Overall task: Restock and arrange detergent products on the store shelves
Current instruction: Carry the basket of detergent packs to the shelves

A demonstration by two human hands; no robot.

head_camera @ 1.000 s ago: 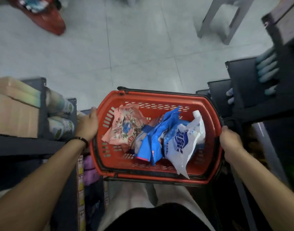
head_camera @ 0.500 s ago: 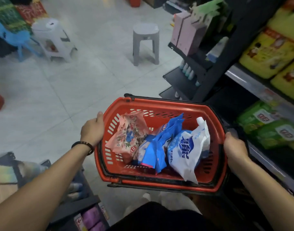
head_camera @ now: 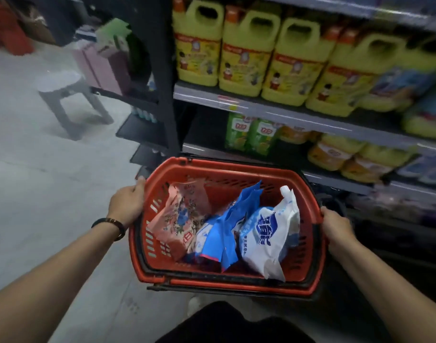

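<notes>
I carry a red plastic basket (head_camera: 162, 173) in front of my waist. My left hand (head_camera: 126, 203) grips its left rim and my right hand (head_camera: 335, 225) grips its right rim. Inside lie a pink detergent bag (head_camera: 177, 219), blue detergent bags (head_camera: 226, 226) and a white bag with blue lettering (head_camera: 266, 236). Ahead on the right stand store shelves (head_camera: 261, 108) with a row of yellow detergent jugs (head_camera: 246, 50) on the upper one, and green refill bags (head_camera: 249, 134) and smaller yellow bottles (head_camera: 335, 154) on the one below.
A grey plastic stool (head_camera: 63, 95) stands on the tiled floor at the left. A black end rack (head_camera: 157, 78) with pink boxes (head_camera: 100, 68) flanks the shelves. The lowest shelf behind my right hand is dark, with blurred purple packs (head_camera: 397, 201).
My view has swung from the floor and stool round to the right, onto the shelves of yellow jugs. Both hands keep their grip on the basket, and the bags have barely shifted.
</notes>
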